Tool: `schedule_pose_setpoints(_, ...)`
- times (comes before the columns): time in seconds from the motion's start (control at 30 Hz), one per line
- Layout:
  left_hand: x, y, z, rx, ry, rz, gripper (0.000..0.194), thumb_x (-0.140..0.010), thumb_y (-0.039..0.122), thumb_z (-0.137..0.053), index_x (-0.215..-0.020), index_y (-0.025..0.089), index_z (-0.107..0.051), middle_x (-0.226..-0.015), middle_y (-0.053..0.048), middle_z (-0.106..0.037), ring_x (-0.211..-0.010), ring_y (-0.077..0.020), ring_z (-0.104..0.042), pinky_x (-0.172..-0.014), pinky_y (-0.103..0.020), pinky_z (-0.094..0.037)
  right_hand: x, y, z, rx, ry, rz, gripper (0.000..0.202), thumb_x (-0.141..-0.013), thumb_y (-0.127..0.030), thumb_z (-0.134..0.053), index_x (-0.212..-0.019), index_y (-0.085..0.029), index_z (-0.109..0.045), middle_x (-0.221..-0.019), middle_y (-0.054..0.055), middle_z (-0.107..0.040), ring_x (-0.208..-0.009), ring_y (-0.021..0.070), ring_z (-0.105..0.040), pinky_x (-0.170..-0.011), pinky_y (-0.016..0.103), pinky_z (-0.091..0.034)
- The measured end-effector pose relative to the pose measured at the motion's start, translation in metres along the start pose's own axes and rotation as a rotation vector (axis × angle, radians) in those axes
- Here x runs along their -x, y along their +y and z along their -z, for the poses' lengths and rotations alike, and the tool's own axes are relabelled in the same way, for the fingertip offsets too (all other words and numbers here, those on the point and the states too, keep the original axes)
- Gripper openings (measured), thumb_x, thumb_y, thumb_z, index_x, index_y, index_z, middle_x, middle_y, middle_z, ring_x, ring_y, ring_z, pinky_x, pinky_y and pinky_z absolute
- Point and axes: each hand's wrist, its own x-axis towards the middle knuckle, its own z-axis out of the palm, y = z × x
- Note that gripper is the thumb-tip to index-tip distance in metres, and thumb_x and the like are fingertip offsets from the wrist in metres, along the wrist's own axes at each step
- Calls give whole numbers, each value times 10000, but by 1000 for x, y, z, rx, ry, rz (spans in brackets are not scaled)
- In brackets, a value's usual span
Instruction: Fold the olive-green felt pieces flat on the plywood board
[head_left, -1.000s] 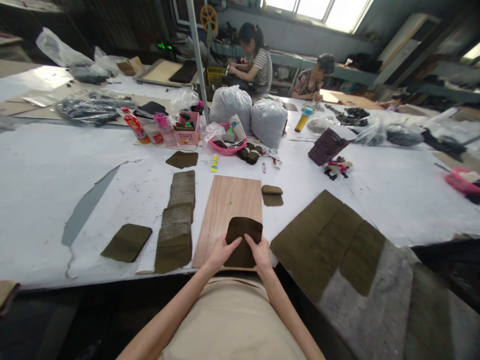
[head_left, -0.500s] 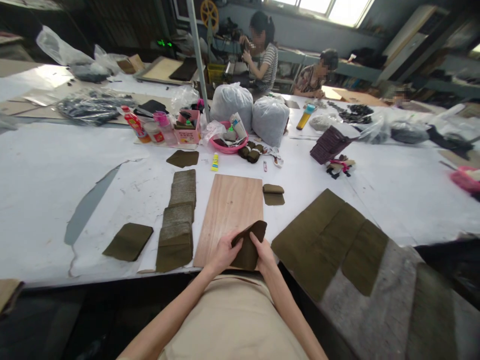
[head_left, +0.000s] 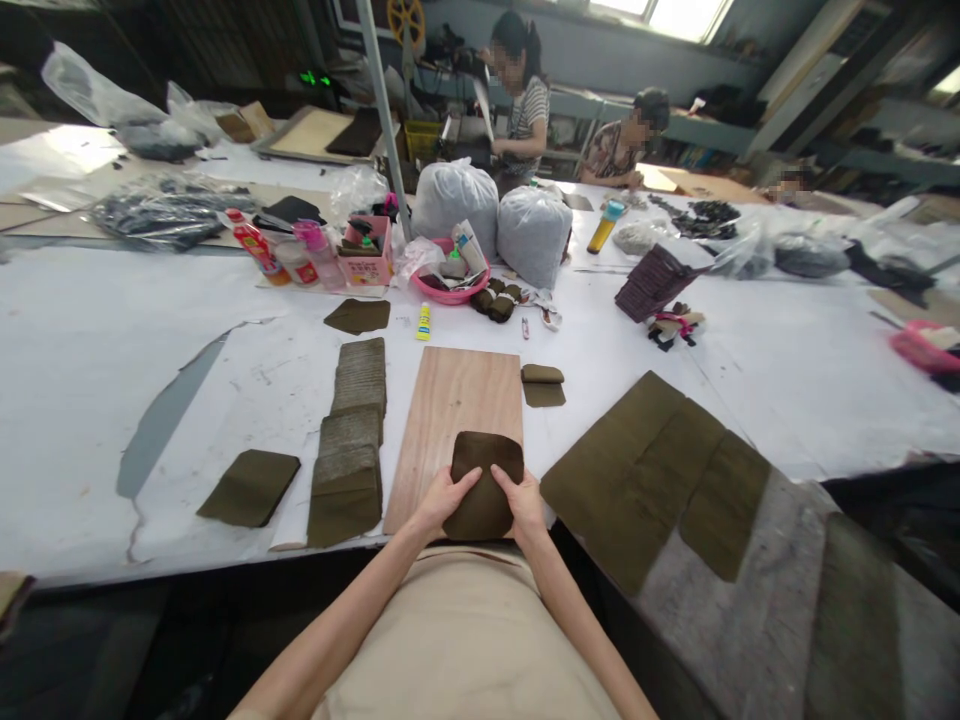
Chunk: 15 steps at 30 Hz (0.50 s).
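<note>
Between my hands is a dark olive-brown fabric piece (head_left: pixel 484 505) with rounded corners, above the near end of a wooden board (head_left: pixel 465 390). My left hand (head_left: pixel 444 500) grips its left edge, thumb on top and fingers hidden underneath. On the opposite edge my right hand (head_left: pixel 525 503) pinches it the same way. Left of the board runs an overlapping row of olive pieces (head_left: pixel 349 450). Farther left lies a separate olive stack (head_left: pixel 251 487). A small folded olive piece (head_left: pixel 543 385) rests just right of the board.
Large olive sheets (head_left: pixel 645 470) extend over the table's right front edge. Beyond the board are a yellow tube (head_left: pixel 424 322), a pink basket (head_left: pixel 454 295), stuffed white bags (head_left: pixel 532 235) and bottles (head_left: pixel 255 245). A metal pole (head_left: pixel 384 110) rises mid-table. Other people (head_left: pixel 529 110) sit across the table.
The fabric piece was bent with its top edge folded up toward the right; now it is spread flatter between both hands. Across the table, one person's hands have moved lower, with a pale sheet showing.
</note>
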Motion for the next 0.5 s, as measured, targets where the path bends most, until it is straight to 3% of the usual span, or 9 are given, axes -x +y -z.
schedule_pose_setpoints(0.07, 0, -4, 1, 80, 5, 57, 405, -702, 431, -732, -943, 115, -652, -844, -100, -732, -737, -211, -685, -691, -324, -566, -1, 3, 0, 56, 7, 79, 353, -660, -369, -745, -950, -193, -648, -916, 46, -727, -859, 222, -670, -811, 358, -533)
schedule_pose_setpoints(0.33, 0, -14, 7, 195, -54, 14, 456, -707, 405, -747, -1036, 108, -637, -915, -113, -735, -801, -225, -699, -763, -338, -569, 1, 2, 4, 203, -16, 209, 391, -715, -354, -703, -1061, -194, -614, -995, 49, -709, -920, 212, -654, -846, 343, -523)
schedule_pose_setpoints(0.5, 0, -16, 12, 302, -84, 45, 452, -701, 365, -760, -1062, 122, -636, -955, -116, -732, -845, -246, -698, -812, -375, -558, 2, -5, 4, 322, 59, 336, 495, -704, -324, -718, -1142, -202, -522, -985, 40, -675, -868, 191, -652, -810, 330, -526)
